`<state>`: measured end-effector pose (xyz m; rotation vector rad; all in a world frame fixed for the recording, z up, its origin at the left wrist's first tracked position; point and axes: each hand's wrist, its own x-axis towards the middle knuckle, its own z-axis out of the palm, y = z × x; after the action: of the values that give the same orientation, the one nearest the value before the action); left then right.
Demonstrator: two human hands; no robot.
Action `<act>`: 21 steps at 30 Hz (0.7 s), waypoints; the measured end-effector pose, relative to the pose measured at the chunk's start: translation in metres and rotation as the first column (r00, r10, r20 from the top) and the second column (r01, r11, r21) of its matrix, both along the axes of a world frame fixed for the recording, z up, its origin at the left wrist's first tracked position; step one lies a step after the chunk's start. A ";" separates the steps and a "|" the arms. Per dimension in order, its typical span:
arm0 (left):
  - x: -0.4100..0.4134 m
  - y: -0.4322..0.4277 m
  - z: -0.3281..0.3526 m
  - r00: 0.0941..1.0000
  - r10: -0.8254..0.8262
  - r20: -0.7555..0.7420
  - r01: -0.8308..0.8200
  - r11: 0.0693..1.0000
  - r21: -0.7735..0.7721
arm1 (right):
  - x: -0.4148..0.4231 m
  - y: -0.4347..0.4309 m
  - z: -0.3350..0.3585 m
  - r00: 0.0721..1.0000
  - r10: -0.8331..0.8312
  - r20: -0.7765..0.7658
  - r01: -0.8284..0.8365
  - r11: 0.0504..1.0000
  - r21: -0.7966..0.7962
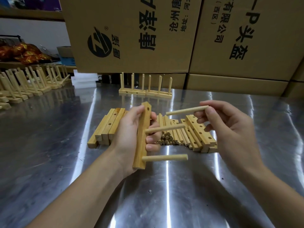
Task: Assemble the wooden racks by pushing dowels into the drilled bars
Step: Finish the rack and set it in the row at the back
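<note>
Steel, brushed and scuffed, forms the worktop (49,145), and it throws back long streaks of light.

Nearest over it, the left grip (130,137) is clenched around a pale, square-edged drilled bar (142,137). The bar stands almost upright, with the thumb on its left face and the fingers curled behind it. Two round dowels are seated in the bar and jut out to the right: a lower dowel (164,157) near the bar's bottom end and a middle dowel (164,128) between the fingers. An open hole (148,108) shows near the bar's top, above the thumb.

The right grip (230,129) pinches a loose dowel (185,110) by its far end between thumb and fingertips. This one lies nearly level, its free tip pointing at the bar's top but well short of it.

Beyond the hands lie a heap of smooth dowels (172,137), a neat stack of bars (105,129) on the left and more drilled bars (199,130) leaning on the right. Farther back stand two finished racks (144,89) with their pegs upright. A row of racks (24,86) runs along the left edge. Printed cardboard boxes (131,30) wall off the back.
</note>
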<state>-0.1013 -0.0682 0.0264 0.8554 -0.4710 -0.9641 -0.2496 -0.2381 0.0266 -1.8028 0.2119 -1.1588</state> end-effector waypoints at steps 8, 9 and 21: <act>-0.003 -0.002 -0.002 0.988 -0.152 0.035 0.151 0.988 0.017 | 0.000 0.013 0.003 0.999 0.040 0.017 -0.039 0.999 -0.014; -0.003 -0.002 -0.002 0.987 -0.156 0.031 0.155 0.988 0.022 | 0.000 0.015 0.003 0.999 0.038 0.018 -0.038 0.999 -0.013; -0.008 -0.004 0.000 0.991 -0.095 0.099 0.080 0.985 0.151 | -0.005 0.017 0.004 0.996 -0.092 -0.010 0.088 0.974 -0.207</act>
<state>-0.1097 -0.0717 0.0269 1.0297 -0.5367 -1.0475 -0.2549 -0.2206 0.0309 -2.0043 0.1919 -1.2657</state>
